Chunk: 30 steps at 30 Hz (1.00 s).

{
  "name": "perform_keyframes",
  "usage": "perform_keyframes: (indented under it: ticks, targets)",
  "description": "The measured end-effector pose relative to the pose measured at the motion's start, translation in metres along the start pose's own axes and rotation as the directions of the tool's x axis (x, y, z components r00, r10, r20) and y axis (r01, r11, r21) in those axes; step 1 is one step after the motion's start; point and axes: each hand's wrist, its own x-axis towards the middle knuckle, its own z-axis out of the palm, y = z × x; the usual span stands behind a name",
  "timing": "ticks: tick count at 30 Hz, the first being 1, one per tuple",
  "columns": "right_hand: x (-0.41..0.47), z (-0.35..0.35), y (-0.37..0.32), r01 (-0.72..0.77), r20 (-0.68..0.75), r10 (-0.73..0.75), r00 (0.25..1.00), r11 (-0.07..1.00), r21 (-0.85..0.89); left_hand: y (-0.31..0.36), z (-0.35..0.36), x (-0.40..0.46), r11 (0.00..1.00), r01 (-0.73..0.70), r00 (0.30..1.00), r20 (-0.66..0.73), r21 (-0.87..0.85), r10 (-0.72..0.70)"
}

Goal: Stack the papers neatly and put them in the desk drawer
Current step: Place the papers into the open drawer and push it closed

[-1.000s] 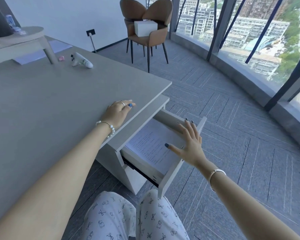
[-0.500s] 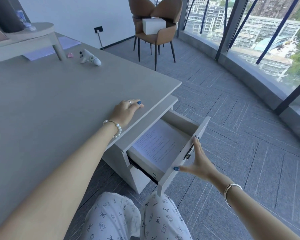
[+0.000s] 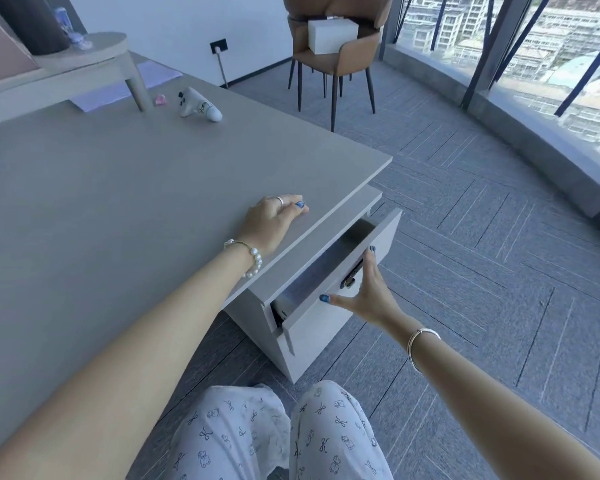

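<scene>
Two hands: right hand [image 3: 368, 296] flat against smooth grey drawer [image 3: 340, 292] front.

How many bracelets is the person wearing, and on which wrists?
2. A pearl bracelet is on the left wrist, which rests on the desk. A thin silver bangle is on the right wrist, near the drawer. None appears hidden.

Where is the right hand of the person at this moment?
In the head view the right hand is right of centre, flat against the front panel of the nearly closed drawer, beside its dark handle and below the desk edge.
</scene>
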Motion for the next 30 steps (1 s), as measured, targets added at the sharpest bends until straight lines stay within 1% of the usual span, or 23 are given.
perform_keyframes:
  ticks: [5,9,14,20,27,30]
  targets:
    - [0.027,0.014,-0.019,0.021,-0.033,-0.020,0.999,1.000,0.022,-0.001,-0.001,0.000,1.000,0.000,1.000,0.004,0.020,0.000]
    - [0.039,0.027,-0.028,0.008,-0.069,-0.006,0.998,0.999,0.033,-0.005,0.000,0.004,1.000,0.002,1.000,0.004,0.014,-0.002]
    - [0.041,0.029,-0.027,-0.003,-0.088,0.003,0.996,1.000,0.000,-0.007,0.000,0.005,1.000,-0.004,1.000,-0.003,0.027,0.004]
    - [0.039,0.023,-0.031,-0.033,-0.035,0.032,0.999,0.999,-0.028,-0.002,0.001,-0.002,1.000,0.019,1.000,0.001,0.011,-0.019]
    - [0.033,0.010,-0.040,-0.059,-0.003,0.059,0.998,0.997,-0.050,0.004,0.000,-0.008,0.996,0.054,0.999,0.000,0.069,-0.054]
    - [0.029,0.006,-0.043,-0.038,0.026,0.039,0.999,0.998,-0.045,0.005,-0.001,-0.009,0.997,0.043,0.999,0.015,0.067,-0.044]
